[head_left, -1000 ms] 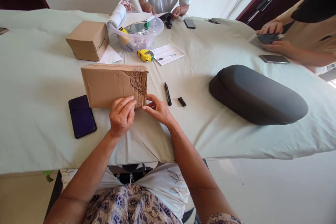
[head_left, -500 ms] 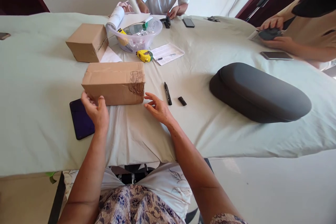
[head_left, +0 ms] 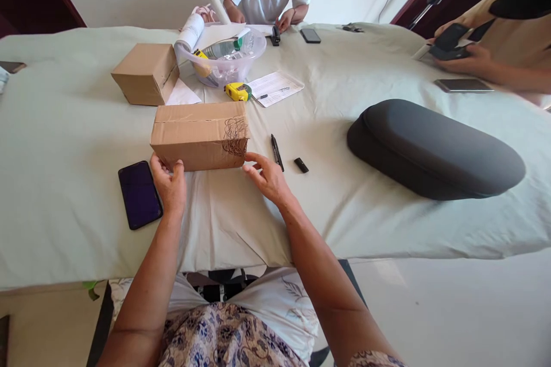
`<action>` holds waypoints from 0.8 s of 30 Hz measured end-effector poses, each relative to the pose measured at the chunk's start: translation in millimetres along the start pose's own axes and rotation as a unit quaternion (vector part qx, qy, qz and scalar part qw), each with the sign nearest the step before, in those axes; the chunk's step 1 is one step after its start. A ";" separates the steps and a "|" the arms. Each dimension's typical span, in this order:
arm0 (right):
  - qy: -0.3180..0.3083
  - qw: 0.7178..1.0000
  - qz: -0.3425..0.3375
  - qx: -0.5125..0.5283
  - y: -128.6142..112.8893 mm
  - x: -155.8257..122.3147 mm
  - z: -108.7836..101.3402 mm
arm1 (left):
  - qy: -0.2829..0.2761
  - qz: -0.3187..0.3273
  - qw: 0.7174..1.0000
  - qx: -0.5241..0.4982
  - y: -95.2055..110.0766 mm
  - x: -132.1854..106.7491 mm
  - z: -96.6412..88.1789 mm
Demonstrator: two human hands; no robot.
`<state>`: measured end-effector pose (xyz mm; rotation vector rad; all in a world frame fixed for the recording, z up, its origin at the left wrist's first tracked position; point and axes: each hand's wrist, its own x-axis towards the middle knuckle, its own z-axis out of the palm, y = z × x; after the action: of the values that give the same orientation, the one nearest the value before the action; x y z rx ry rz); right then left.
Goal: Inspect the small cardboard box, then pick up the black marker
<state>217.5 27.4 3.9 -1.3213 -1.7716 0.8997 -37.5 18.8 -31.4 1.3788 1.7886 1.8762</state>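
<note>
A closed brown cardboard box (head_left: pixel 193 152) lies lengthwise on the cloth in front of me, with dark scribbles on its right end. My left hand (head_left: pixel 171 183) grips its lower left front corner, thumb on the front face and fingers around the end. At the opposite end, my right hand (head_left: pixel 267 178) presses its fingertips to the lower right corner; the box sits held between the two hands. Just right of it lie an uncapped black marker (head_left: pixel 277 152) and its black cap (head_left: pixel 301 165). A dark-screened phone (head_left: pixel 140 195) rests beside my left wrist.
Behind stand another cardboard box (head_left: pixel 144 77) and a clear plastic basin (head_left: pixel 228 69) with several items. A yellow tape measure (head_left: pixel 237 91) and a printed sheet (head_left: pixel 279 87) lie nearby. A long dark grey case (head_left: pixel 434 149) occupies the right. Two people sit across and at right.
The box has slid a little to the right, along with my left hand. My right fingertips now touch its right end. The person at right has lifted and opened a dark object.
</note>
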 end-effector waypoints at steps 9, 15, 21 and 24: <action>0.180 0.958 0.083 -0.206 37.0 7.3 -21.8 | -0.003 -0.008 1.000 -0.010 5.2 -1.3 1.1; 0.082 0.954 0.148 -0.248 21.3 2.8 -16.3 | 0.045 0.047 0.995 0.072 25.5 -3.7 -3.4; 0.030 0.949 0.162 -0.270 1.4 3.4 -13.2 | 0.056 0.295 0.937 0.180 57.3 -11.3 -1.4; 0.025 0.946 0.161 -0.281 0.1 3.2 -12.7 | 0.027 0.278 0.933 0.225 76.2 -12.7 1.5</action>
<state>227.9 31.8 10.4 -2.0236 -1.8783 0.5238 3.7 -7.6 28.4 2.2128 2.1073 1.8055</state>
